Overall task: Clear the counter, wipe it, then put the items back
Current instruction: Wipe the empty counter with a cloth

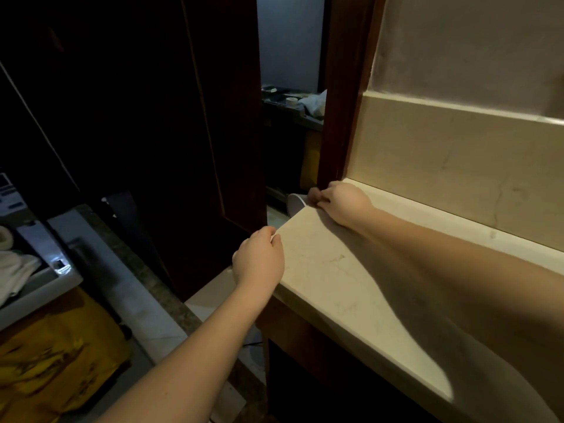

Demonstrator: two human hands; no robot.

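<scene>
The beige stone counter (pixel 351 270) runs along the right wall and its top is bare. My right hand (pixel 341 203) lies at the counter's far left corner. Its curled fingers hold a white cup (pixel 295 203) that tilts just past the counter's end. My left hand (pixel 259 261) is at the near left corner of the counter, fingers curled round something white (pixel 273 238). Only a sliver of that thing shows, so I cannot tell what it is.
A dark wooden door (pixel 183 117) stands left of the counter, with a narrow gap to the door frame (pixel 345 87). Through the gap is a cart shelf with a tape roll (pixel 291 101). At the lower left a cart carries white cloths (pixel 15 273) and a yellow bag (pixel 55 355).
</scene>
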